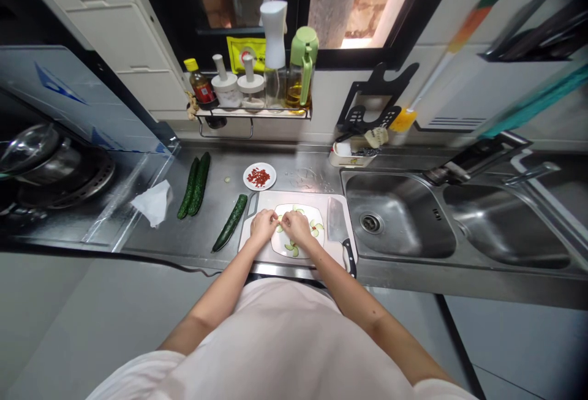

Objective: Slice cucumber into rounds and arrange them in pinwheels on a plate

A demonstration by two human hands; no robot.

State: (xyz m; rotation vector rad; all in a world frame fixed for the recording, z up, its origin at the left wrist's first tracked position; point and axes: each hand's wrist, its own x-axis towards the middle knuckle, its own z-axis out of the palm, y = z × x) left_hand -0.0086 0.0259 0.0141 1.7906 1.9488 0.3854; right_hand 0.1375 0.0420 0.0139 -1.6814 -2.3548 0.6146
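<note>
A squarish white plate (301, 253) lies on a pale cutting board (271, 255), with several green cucumber slices (292, 247) arranged around it and small red bits on some. Over the plate's left side, my left hand (264, 226) and my right hand (296, 228) meet with fingertips pinched close together. Whatever they pinch is too small to make out. A cleaver (337, 219) rests on the board's right side, its black handle toward me. Behind the board stands a small round plate (272, 183) holding chopped red pieces (258, 177).
A cut cucumber (230, 223) lies left of the board, two whole cucumbers (199, 184) farther left beside a white cloth (155, 203). On the right is a double sink (395, 216). A condiment shelf (257, 114) hangs behind; a pot (50, 164) stands far left.
</note>
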